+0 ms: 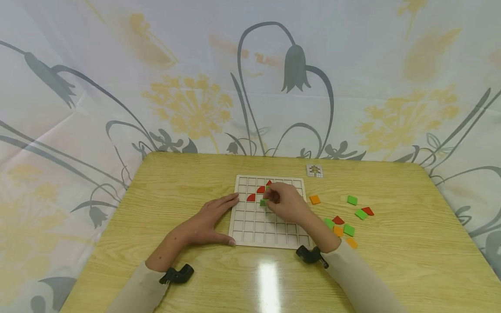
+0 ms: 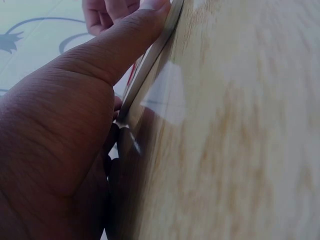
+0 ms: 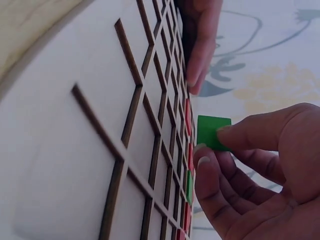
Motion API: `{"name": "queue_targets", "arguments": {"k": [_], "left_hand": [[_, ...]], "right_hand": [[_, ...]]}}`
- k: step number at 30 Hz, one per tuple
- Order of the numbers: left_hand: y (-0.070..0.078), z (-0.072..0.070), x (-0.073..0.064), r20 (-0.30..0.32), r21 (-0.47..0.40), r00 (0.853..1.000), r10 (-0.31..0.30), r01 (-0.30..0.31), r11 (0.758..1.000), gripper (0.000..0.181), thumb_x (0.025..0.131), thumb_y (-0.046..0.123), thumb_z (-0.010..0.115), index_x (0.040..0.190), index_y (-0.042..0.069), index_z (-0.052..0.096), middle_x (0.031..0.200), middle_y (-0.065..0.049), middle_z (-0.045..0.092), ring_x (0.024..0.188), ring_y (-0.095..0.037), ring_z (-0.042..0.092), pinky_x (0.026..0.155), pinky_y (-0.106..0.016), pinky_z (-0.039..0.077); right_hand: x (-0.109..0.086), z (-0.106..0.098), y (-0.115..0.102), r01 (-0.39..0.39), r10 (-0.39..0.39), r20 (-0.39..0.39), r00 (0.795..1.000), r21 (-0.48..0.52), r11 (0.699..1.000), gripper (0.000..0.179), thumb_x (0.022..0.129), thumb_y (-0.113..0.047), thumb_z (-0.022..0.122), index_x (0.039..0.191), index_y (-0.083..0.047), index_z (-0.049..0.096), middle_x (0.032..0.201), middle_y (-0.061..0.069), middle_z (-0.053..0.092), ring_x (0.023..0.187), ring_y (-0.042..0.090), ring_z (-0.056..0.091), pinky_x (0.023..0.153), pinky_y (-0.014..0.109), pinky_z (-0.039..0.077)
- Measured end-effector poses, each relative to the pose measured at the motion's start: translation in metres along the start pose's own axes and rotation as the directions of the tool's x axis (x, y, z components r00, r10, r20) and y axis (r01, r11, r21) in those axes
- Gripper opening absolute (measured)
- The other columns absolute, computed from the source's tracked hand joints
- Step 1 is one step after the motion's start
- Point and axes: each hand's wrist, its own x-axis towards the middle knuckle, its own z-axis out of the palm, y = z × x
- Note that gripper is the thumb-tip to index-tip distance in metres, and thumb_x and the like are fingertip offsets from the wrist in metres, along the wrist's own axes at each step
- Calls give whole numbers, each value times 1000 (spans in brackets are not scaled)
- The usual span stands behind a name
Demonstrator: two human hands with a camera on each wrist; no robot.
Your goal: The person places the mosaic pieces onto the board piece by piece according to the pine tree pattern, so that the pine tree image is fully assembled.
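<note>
Grid board: we see it flat on the worktop (image 1: 188,174), its bare cells (image 1: 248,226) filling most of the face and the area towards six o'clock unfilled.
Laid pieces: towards ten o'clock of its centre sits a red piece (image 1: 251,198), then another red piece (image 1: 261,189) nearer eleven, and a red tip (image 1: 269,183) at twelve; in the right wrist view we also find a green piece (image 3: 189,185) among the reds, mostly behind the hand from above.
Right hand (image 1: 287,202): its fingers pinch a green tile (image 3: 209,131), which we see held clear of the cells, above the board.
Left hand (image 1: 213,219): it lies at nine o'clock with fingers straight and thumb spread, touching the board's edge; we see nothing gripped.
Loose pieces: between two and four o'clock of the board we count at least nine, among them an orange tile (image 1: 315,200), a green square (image 1: 352,200) and a red wedge (image 1: 368,211); the right arm may hide more.
Pattern card (image 1: 315,171): it rests between one and two o'clock, its figure too small for us to read.
Progress: we judge it early, with only a handful laid, one in the fingers, and the loose ones unplaced.
</note>
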Motion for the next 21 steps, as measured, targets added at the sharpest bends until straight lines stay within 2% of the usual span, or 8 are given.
{"name": "queue_targets", "arguments": {"k": [6, 13, 21], "left_hand": [[0, 0, 0, -4, 8, 1000, 3, -3, 1000, 117, 83, 63, 84, 171, 14, 24, 178, 1, 16, 162, -28, 19, 127, -61, 19], [0, 1, 1, -6, -1, 1000, 10, -10, 1000, 117, 83, 61, 85, 171, 13, 24, 178, 0, 16, 162, -29, 19, 126, -62, 19], [0, 0, 0, -6, 12, 1000, 14, -14, 1000, 117, 83, 62, 85, 171, 13, 24, 178, 0, 16, 162, -29, 19, 126, -61, 20]], "right_hand": [[11, 5, -1, -28, 28, -9, 1000, -14, 1000, 4, 96, -4, 74, 97, -7, 73, 86, 1, 66, 77, 16, 56, 71, 32, 49], [17, 10, 5, -76, 76, -13, 997, -7, 997, 8, 98, -3, 70, 102, -8, 74, 89, 1, 68, 78, 16, 57, 72, 32, 51], [18, 11, 9, -58, 56, -39, 998, -42, 997, 10, 96, -2, 73, 104, -8, 77, 93, 3, 67, 80, 17, 58, 74, 34, 52]]}}
